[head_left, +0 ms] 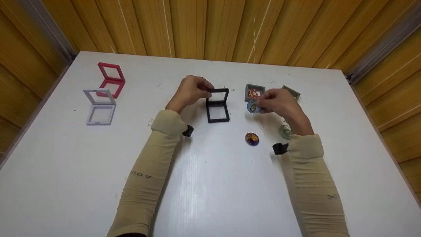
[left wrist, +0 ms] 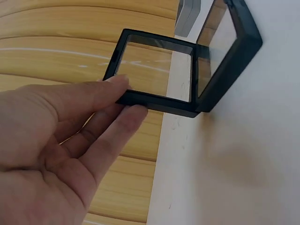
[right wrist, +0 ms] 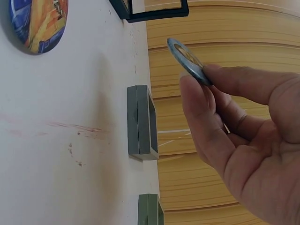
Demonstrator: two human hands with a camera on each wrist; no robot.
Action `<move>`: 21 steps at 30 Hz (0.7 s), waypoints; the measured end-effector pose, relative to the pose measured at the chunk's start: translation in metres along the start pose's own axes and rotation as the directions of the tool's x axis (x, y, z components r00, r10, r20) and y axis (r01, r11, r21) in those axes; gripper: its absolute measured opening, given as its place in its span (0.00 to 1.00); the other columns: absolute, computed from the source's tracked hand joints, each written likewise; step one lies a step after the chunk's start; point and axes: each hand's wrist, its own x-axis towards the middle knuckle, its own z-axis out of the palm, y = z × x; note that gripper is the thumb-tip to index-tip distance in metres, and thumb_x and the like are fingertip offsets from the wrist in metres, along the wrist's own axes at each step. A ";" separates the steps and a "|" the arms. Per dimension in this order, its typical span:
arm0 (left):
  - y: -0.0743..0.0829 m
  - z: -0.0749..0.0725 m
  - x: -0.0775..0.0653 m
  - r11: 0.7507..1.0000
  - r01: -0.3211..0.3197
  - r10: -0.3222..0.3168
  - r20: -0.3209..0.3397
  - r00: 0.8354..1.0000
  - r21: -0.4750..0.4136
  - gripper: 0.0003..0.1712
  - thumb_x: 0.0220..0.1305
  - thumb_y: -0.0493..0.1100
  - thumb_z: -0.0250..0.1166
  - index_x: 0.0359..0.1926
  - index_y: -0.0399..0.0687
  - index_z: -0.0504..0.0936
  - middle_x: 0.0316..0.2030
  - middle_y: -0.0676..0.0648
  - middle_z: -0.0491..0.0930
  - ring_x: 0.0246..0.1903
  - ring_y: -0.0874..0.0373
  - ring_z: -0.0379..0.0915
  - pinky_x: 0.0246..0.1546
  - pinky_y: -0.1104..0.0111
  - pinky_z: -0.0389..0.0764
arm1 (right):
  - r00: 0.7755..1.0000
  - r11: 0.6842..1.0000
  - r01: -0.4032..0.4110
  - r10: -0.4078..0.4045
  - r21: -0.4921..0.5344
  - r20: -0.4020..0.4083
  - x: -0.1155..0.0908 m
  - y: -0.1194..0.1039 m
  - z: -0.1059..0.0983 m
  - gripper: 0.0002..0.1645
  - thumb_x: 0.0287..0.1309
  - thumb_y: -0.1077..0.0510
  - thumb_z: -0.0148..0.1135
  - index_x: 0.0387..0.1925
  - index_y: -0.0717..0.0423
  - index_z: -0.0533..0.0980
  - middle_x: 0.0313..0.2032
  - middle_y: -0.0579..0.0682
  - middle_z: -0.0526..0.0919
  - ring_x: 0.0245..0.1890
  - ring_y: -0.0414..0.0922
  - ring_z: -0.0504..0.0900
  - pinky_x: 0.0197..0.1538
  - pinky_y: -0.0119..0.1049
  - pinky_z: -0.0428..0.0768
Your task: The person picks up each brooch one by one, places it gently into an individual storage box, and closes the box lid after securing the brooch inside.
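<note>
My left hand (head_left: 190,92) pinches the raised lid of a black hinged display frame (head_left: 208,112) between thumb and fingers. Its clear window shows in the left wrist view, where the black frame (left wrist: 157,106) stands open at the hinge. Held at its edge by thumb and fingertips of my right hand (head_left: 279,102) is a round blue badge (head_left: 252,107) with a green and yellow picture. In the right wrist view the badge (right wrist: 187,62) is tilted, well off the table. Just behind it in the head view sits a grey frame (head_left: 246,93) with a red picture inside.
An orange and purple round badge (head_left: 252,139) and a pale green one (head_left: 285,132) lie on the white table (head_left: 210,184). A grey-green frame (head_left: 292,92) is partly behind my right hand. To the left, a red frame (head_left: 111,80) and a white frame (head_left: 101,123) stand open.
</note>
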 end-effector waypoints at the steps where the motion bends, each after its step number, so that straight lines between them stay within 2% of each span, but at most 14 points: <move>1: 0.001 0.002 0.000 1.000 -0.008 0.008 0.000 1.000 -0.001 0.12 0.56 0.33 0.71 0.42 0.47 0.86 0.37 0.51 0.82 0.38 0.60 0.77 0.39 0.71 0.78 | 1.000 1.000 -0.002 0.002 0.000 -0.001 0.000 0.000 0.001 0.16 0.58 0.58 0.68 0.44 0.63 0.77 0.43 0.59 0.80 0.37 0.47 0.85 0.50 0.47 0.80; 8: 0.002 0.016 -0.002 0.999 -0.040 0.040 -0.003 0.999 -0.009 0.11 0.57 0.33 0.71 0.42 0.48 0.86 0.36 0.52 0.82 0.37 0.61 0.77 0.39 0.71 0.78 | 1.000 1.000 -0.013 0.013 -0.004 -0.005 0.003 -0.002 0.009 0.14 0.58 0.58 0.68 0.44 0.61 0.77 0.44 0.58 0.80 0.37 0.47 0.84 0.51 0.48 0.79; 15: 0.006 0.025 -0.002 0.998 -0.063 0.063 0.017 0.998 -0.004 0.12 0.57 0.33 0.70 0.42 0.49 0.86 0.37 0.53 0.82 0.37 0.60 0.77 0.40 0.71 0.78 | 1.000 0.999 0.020 -0.020 0.041 -0.005 0.005 -0.004 0.022 0.14 0.57 0.58 0.70 0.42 0.62 0.78 0.41 0.56 0.81 0.34 0.45 0.84 0.50 0.49 0.80; 21: 0.009 0.030 -0.002 0.997 -0.082 0.082 0.021 0.996 -0.003 0.11 0.57 0.33 0.71 0.42 0.48 0.86 0.36 0.52 0.82 0.37 0.60 0.76 0.39 0.71 0.78 | 0.998 0.996 0.069 -0.069 0.053 0.010 0.005 -0.004 0.030 0.11 0.57 0.61 0.69 0.39 0.64 0.78 0.40 0.56 0.80 0.36 0.46 0.83 0.43 0.41 0.83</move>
